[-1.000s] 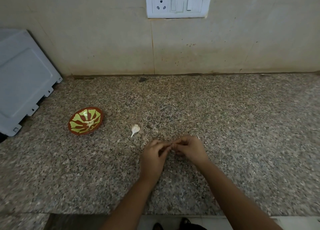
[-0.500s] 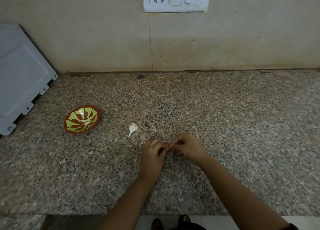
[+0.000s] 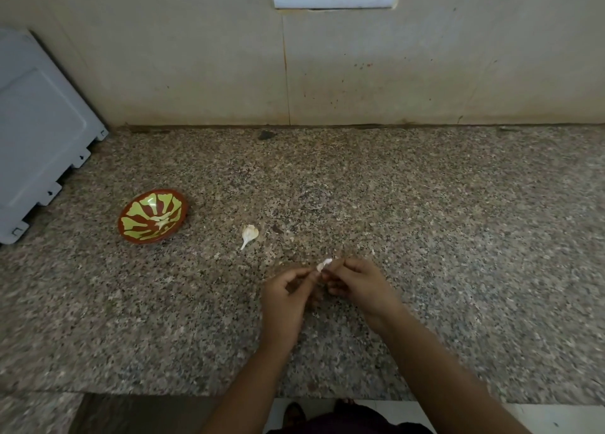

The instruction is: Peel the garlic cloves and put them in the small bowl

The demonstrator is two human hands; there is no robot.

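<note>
While left hand (image 3: 288,294), right hand (image 3: 358,283) pinch garlic clove (image 3: 324,265): peeling step; next, strip skin, reach small bowl (image 3: 153,216), ten o'clock.

— How is my feed reading at your end?
— Dim, flat, warm. I see soft diffuse light; the small bowl (image 3: 154,217) throws only a faint shadow on its right.
— Sharpness?
— Middling. The pinched garlic clove (image 3: 324,265) is a pale smear, and my wide lens stretches the counter (image 3: 442,237) towards the edges.
</note>
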